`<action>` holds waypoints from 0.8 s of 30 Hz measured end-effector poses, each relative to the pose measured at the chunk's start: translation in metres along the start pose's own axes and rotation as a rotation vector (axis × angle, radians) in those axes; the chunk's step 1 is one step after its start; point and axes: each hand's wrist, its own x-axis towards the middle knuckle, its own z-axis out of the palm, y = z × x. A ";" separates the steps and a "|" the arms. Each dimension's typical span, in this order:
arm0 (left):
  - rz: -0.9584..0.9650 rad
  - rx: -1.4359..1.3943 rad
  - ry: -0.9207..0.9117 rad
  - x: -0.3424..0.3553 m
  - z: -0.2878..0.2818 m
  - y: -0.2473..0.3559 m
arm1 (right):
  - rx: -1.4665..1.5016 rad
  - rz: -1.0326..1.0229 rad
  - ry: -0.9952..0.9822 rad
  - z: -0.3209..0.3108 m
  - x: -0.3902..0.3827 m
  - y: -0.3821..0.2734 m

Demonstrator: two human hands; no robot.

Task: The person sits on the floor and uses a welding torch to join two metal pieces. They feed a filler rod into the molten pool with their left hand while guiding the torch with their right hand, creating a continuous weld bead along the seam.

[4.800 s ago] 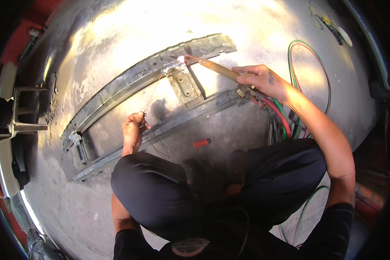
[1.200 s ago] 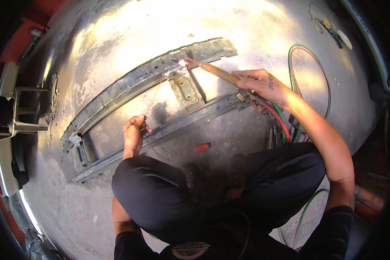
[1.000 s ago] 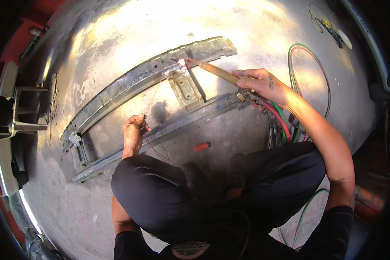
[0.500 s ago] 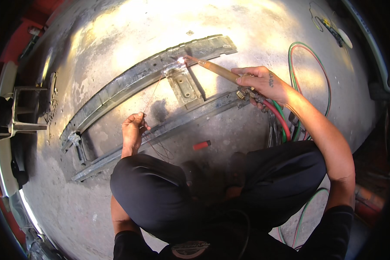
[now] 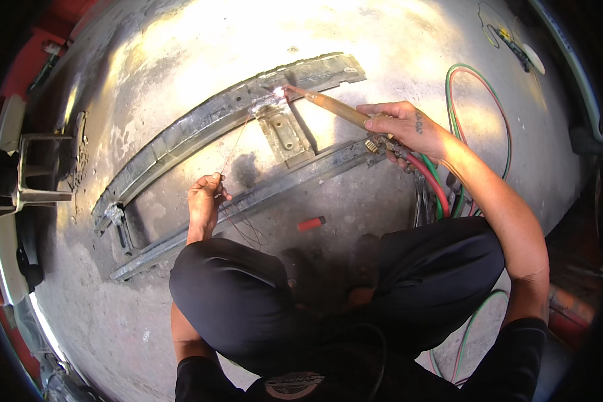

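Observation:
My right hand (image 5: 409,130) is closed around the handle of a brass-coloured gas torch (image 5: 338,108). The torch's tip points left, and a bright white-hot spot (image 5: 279,92) glows beside it. That spot is on a grey metal frame (image 5: 174,136), a curved bar joined to a straighter bar by a slotted bracket plate (image 5: 285,134). My left hand (image 5: 206,195) pinches a thin coppery filler rod (image 5: 235,149), whose far end reaches the joint near the bracket. The rod's loose loops hang below the fingers.
Red and green hoses (image 5: 437,189) run from the torch and loop on the concrete floor at right. A red cylinder-shaped object (image 5: 311,224) lies near my feet. A metal bracket-like part (image 5: 43,169) stands at far left. A tool with a cord (image 5: 512,50) lies at the upper right.
My left hand and the filler rod have shifted very slightly. The torch stays at the same joint, and the glow continues there.

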 end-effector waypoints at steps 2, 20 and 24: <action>-0.001 0.002 -0.004 -0.001 0.001 0.000 | -0.006 0.006 0.008 0.001 -0.001 -0.002; -0.005 -0.008 -0.008 0.000 -0.001 -0.001 | -0.006 0.015 -0.004 0.000 0.000 -0.002; -0.004 -0.002 -0.003 0.000 0.000 -0.001 | 0.001 0.000 -0.001 -0.001 0.001 0.000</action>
